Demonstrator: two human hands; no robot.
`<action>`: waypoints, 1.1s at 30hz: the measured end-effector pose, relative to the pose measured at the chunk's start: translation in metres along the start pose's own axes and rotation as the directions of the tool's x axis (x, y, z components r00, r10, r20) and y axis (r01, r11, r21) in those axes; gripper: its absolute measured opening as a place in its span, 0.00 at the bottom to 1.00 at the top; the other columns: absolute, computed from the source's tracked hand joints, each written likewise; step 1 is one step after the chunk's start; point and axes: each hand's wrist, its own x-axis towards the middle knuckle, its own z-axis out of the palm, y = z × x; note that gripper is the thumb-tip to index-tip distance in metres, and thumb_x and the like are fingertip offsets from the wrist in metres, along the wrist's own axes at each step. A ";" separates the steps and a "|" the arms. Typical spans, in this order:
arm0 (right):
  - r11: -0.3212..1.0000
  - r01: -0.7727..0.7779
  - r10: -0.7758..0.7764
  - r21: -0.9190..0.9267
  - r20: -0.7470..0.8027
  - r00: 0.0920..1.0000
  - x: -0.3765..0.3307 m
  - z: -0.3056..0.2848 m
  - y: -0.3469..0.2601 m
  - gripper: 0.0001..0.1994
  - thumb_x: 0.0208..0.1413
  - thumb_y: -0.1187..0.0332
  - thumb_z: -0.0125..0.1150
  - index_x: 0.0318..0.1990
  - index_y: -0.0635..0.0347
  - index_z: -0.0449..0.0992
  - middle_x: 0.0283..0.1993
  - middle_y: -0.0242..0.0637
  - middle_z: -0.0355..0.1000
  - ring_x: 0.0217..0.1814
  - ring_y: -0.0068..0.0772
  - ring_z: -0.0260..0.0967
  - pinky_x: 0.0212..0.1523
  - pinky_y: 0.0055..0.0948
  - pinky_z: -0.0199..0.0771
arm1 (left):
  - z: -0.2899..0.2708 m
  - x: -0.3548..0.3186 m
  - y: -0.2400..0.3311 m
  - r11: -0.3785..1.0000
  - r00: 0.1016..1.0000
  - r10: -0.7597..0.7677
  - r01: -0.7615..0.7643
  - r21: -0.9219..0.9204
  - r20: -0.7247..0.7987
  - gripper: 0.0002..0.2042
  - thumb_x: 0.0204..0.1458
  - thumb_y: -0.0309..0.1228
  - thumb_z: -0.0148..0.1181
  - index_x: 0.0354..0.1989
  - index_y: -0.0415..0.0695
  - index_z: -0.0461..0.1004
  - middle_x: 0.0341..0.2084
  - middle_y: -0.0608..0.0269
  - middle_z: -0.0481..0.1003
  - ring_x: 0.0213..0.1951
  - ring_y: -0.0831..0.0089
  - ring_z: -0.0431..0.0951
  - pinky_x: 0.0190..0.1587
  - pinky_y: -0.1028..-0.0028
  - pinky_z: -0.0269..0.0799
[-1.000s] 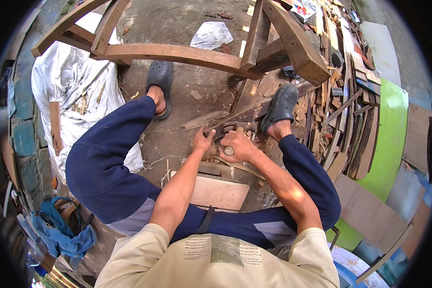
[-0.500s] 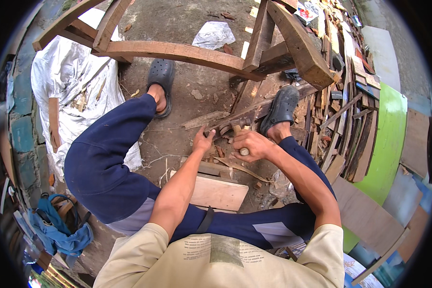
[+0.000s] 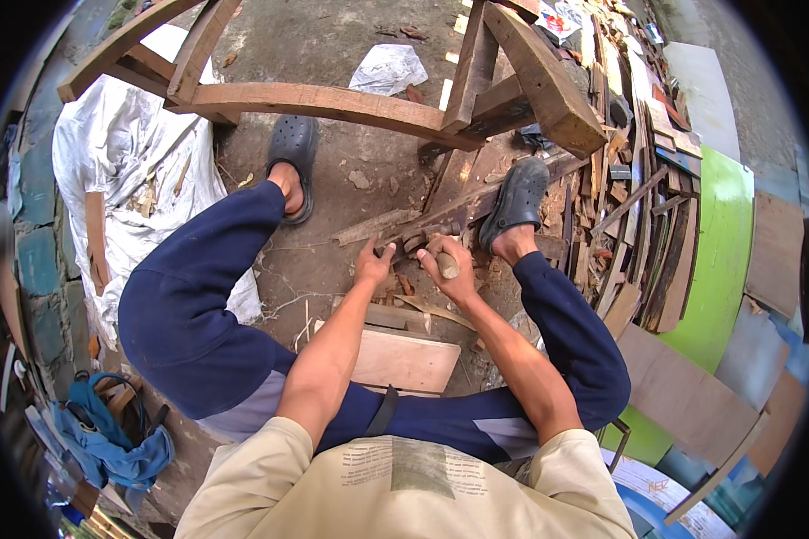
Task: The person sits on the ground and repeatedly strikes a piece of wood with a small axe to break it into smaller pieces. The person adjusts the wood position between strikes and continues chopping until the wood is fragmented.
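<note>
My right hand (image 3: 451,277) is closed round the pale wooden handle of a hammer (image 3: 447,264), with the handle's butt end pointing up towards me. The hammer's head is mostly hidden beyond my fingers. To its left, my left hand (image 3: 374,263) is closed, thumb and fingers bent close together by a small dark brown wooden piece (image 3: 413,242). What those fingers grip is too small to tell. Both hands are low between my legs, over a long dark wooden beam (image 3: 458,208) lying slantwise on the ground.
A wooden frame (image 3: 333,97) stands across the far side. White sacking (image 3: 135,153) lies at left, near a blue bag (image 3: 112,431). Stacked wood scraps (image 3: 643,216) and a green board (image 3: 715,260) fill the right. A pale plank (image 3: 404,359) lies close to me.
My right hand has swung left and turned, bringing the hammer closer to my left hand; its elbow has drawn inward. The view has shifted slightly. My left hand keeps its place by the wood.
</note>
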 end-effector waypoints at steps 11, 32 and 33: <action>0.992 -0.025 0.021 0.127 0.028 0.999 -0.004 0.001 0.016 0.06 0.49 0.78 0.59 0.27 0.62 0.67 0.27 0.36 0.68 0.27 0.27 0.66 0.30 0.27 0.68 | 0.000 0.006 -0.002 0.996 0.999 -0.018 0.015 -0.090 -0.028 0.35 0.56 0.47 0.62 0.68 0.40 0.61 0.63 0.41 0.66 0.65 0.51 0.65 0.66 0.62 0.60; 0.979 -0.193 0.186 -0.061 -0.102 0.977 -0.014 -0.006 0.044 0.13 0.54 0.70 0.59 0.46 0.59 0.80 0.52 0.51 0.77 0.58 0.50 0.74 0.56 0.39 0.74 | 0.026 -0.085 0.146 0.498 0.712 0.555 -0.699 -0.513 -0.430 0.37 0.67 0.56 0.24 0.75 0.40 0.39 0.75 0.50 0.40 0.75 0.52 0.31 0.74 0.58 0.21; 0.987 -0.139 0.127 -0.084 -0.134 0.983 -0.011 -0.005 0.047 0.13 0.53 0.69 0.60 0.46 0.61 0.80 0.48 0.49 0.78 0.55 0.50 0.76 0.56 0.39 0.74 | 0.035 -0.090 0.150 0.551 0.689 0.627 -0.722 -0.418 -0.363 0.37 0.67 0.56 0.23 0.75 0.40 0.38 0.75 0.50 0.39 0.75 0.52 0.31 0.73 0.58 0.20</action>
